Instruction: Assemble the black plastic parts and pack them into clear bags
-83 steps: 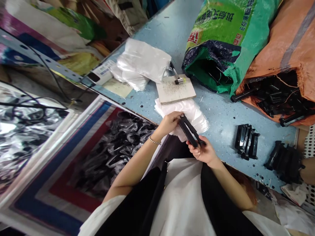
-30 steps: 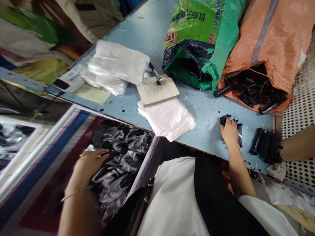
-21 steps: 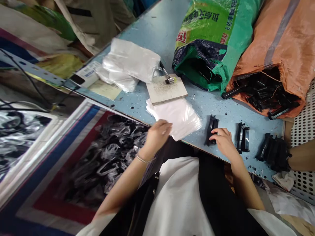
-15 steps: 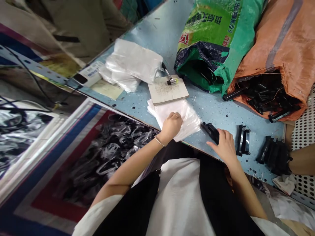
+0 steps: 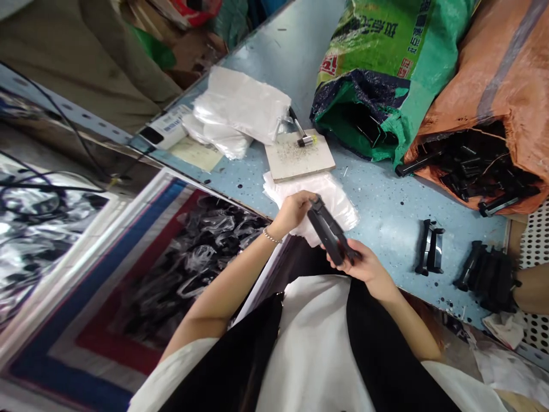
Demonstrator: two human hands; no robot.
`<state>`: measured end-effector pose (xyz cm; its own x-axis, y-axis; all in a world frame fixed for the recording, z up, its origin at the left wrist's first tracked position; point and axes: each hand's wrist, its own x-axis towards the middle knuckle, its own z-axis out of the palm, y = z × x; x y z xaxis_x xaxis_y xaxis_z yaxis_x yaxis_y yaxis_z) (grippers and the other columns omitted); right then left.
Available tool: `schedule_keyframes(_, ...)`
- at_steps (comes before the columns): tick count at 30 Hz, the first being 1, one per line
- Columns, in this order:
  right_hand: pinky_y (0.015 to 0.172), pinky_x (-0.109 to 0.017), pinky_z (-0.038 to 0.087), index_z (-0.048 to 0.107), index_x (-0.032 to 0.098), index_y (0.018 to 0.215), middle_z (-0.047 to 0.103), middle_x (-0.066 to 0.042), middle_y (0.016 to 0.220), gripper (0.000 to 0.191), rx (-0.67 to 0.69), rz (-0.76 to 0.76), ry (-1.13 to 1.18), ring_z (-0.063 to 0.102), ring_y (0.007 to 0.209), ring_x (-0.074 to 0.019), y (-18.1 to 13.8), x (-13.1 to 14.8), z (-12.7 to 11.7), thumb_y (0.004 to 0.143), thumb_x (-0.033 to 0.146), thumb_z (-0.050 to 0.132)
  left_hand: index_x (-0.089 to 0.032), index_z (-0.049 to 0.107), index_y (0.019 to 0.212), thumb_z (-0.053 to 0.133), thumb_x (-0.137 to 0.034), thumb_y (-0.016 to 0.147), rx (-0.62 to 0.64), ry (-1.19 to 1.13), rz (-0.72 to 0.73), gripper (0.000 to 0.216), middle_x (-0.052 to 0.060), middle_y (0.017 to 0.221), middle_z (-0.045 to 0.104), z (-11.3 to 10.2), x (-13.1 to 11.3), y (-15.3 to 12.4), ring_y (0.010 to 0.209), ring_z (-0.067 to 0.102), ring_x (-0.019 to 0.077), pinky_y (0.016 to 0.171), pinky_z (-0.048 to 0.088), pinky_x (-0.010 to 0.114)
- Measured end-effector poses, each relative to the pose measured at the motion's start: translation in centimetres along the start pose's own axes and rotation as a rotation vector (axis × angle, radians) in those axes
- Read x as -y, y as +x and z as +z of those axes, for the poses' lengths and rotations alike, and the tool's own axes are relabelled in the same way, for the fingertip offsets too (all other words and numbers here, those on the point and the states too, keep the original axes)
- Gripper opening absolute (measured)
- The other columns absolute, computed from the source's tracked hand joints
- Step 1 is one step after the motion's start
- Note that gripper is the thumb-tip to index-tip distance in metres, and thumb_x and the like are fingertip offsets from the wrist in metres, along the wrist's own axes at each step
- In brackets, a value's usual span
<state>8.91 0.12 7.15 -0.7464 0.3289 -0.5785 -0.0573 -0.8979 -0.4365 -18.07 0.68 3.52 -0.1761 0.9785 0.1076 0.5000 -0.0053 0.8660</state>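
A worker's right hand (image 5: 358,262) was clamped around the lower end of a black plastic piece (image 5: 329,232), thumb on one side and fingers curled beneath, while the left hand (image 5: 297,210), a bracelet (image 5: 271,236) at its wrist, was closed on the upper end. The piece slanted in midair between the hands, above the near edge of a blue worktable (image 5: 381,200). Behind it, a stack of clear plastic bags (image 5: 343,197) lay at that edge, partly under a speckled board (image 5: 295,160) bearing the metal head of a black-handled tool (image 5: 307,140). A second bag stack (image 5: 246,106) lay farther left, near a yellowish sheet (image 5: 198,154) and a white box (image 5: 174,127) by the left end of the near edge. To the right, a pair of black pieces (image 5: 430,249) stood apart from a darker cluster (image 5: 489,277) at the near right corner. Toward the far side slumped a green sack (image 5: 429,63) and an orange sack (image 5: 476,94), the latter's mouth full of black parts (image 5: 472,166). Below the near edge, at left, bagged dark items (image 5: 206,246) filled a striped container (image 5: 100,337).
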Motion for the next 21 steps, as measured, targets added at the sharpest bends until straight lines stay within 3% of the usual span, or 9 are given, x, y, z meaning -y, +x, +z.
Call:
schedule_keyframes(2, 0.057, -0.020, 0.058, 0.067, 0.007, 0.105, 0.074, -0.013, 0.087, 0.041, 0.017, 0.114, 0.175, 0.068, 0.073, -0.0151, 2.1, -0.2, 0.6, 0.090, 0.045, 0.067, -0.014, 0.070, 0.121, 0.047, -0.010, 0.093, -0.038, 0.090, 0.090, 0.036, 0.014, 0.129, 0.070, -0.4, -0.3, -0.9, 0.124, 0.066, 0.0252, 0.109, 0.054, 0.043)
schedule_keyframes(4, 0.049, -0.016, 0.053, 0.066, 0.005, 0.108, 0.072, -0.012, 0.085, 0.046, 0.030, 0.153, 0.281, 0.063, 0.066, -0.0116, 3.4, -0.1, 0.5, 0.094, 0.048, 0.061, -0.016, 0.063, 0.136, 0.043, -0.010, 0.098, -0.034, 0.196, 0.225, 0.044, 0.015, 0.140, 0.064, -0.7, -1.4, -2.4, 0.131, 0.062, 0.0247, 0.113, 0.051, 0.043)
schedule_keyframes(8, 0.038, -0.016, 0.041, 0.066, 0.016, 0.093, 0.065, -0.002, 0.074, 0.043, -0.067, -0.052, 0.100, 0.046, 0.054, -0.0090, 3.6, 0.0, 0.4, 0.093, 0.058, 0.059, -0.023, 0.041, 0.157, 0.038, -0.007, 0.100, 0.105, 0.261, 0.553, 0.059, 0.015, 0.146, 0.061, 0.2, -4.9, -6.6, 0.126, 0.066, 0.0225, 0.107, 0.058, 0.040)
schedule_keyframes(10, 0.046, -0.018, 0.045, 0.065, 0.020, 0.086, 0.062, 0.000, 0.076, 0.033, -0.218, -0.224, -0.114, 0.049, 0.059, -0.0100, 2.9, -0.5, 0.9, 0.088, 0.053, 0.069, -0.024, 0.030, 0.162, 0.039, -0.005, 0.099, 0.164, 0.231, 0.614, 0.066, 0.015, 0.147, 0.059, 1.2, -6.2, -8.3, 0.127, 0.065, 0.0225, 0.105, 0.060, 0.039)
schedule_keyframes(12, 0.064, -0.022, 0.054, 0.069, 0.022, 0.098, 0.066, -0.002, 0.094, 0.029, -0.292, -0.340, -0.335, 0.059, 0.077, -0.0137, 1.7, -1.1, 1.9, 0.080, 0.041, 0.081, -0.018, 0.026, 0.163, 0.043, -0.008, 0.098, 0.179, 0.219, 0.609, 0.067, 0.020, 0.148, 0.056, 2.2, -7.0, -9.1, 0.132, 0.062, 0.0262, 0.106, 0.059, 0.042)
schedule_keyframes(15, 0.092, -0.033, 0.056, 0.063, 0.027, 0.134, 0.063, -0.007, 0.130, 0.060, -0.130, -0.366, -0.589, 0.062, 0.108, -0.0204, -1.2, -1.1, 3.2, 0.078, 0.034, 0.084, -0.016, 0.043, 0.153, 0.053, -0.015, 0.099, 0.120, 0.184, 0.582, 0.055, 0.020, 0.137, 0.064, 2.1, -7.9, -9.7, 0.128, 0.065, 0.0274, 0.106, 0.059, 0.043)
schedule_keyframes(18, 0.097, -0.039, 0.054, 0.060, 0.026, 0.140, 0.065, -0.009, 0.128, 0.053, -0.014, -0.317, -0.788, 0.065, 0.109, -0.0217, -4.9, 0.8, 2.7, 0.091, 0.041, 0.071, -0.024, 0.062, 0.131, 0.059, -0.020, 0.099, 0.067, 0.115, 0.434, 0.032, 0.009, 0.117, 0.074, -1.7, -9.1, -11.5, 0.109, 0.073, 0.0203, 0.099, 0.061, 0.035)
schedule_keyframes(19, 0.095, -0.039, 0.054, 0.062, 0.026, 0.139, 0.066, -0.009, 0.124, 0.049, -0.097, -0.343, -0.884, 0.066, 0.107, -0.0217, -6.3, 1.8, 1.8, 0.093, 0.044, 0.067, -0.025, 0.065, 0.125, 0.060, -0.023, 0.098, 0.078, 0.123, 0.353, 0.027, 0.007, 0.116, 0.074, -3.7, -9.1, -12.5, 0.106, 0.073, 0.0198, 0.097, 0.061, 0.033)
schedule_keyframes(21, 0.092, -0.039, 0.054, 0.063, 0.025, 0.137, 0.066, -0.011, 0.123, 0.048, -0.447, -0.467, -1.105, 0.066, 0.106, -0.0233, -9.0, 3.9, -0.8, 0.095, 0.049, 0.063, -0.029, 0.069, 0.120, 0.060, -0.032, 0.098, 0.138, 0.229, 0.234, 0.025, 0.004, 0.116, 0.075, -8.3, -7.8, -14.6, 0.103, 0.075, 0.0213, 0.095, 0.061, 0.031)
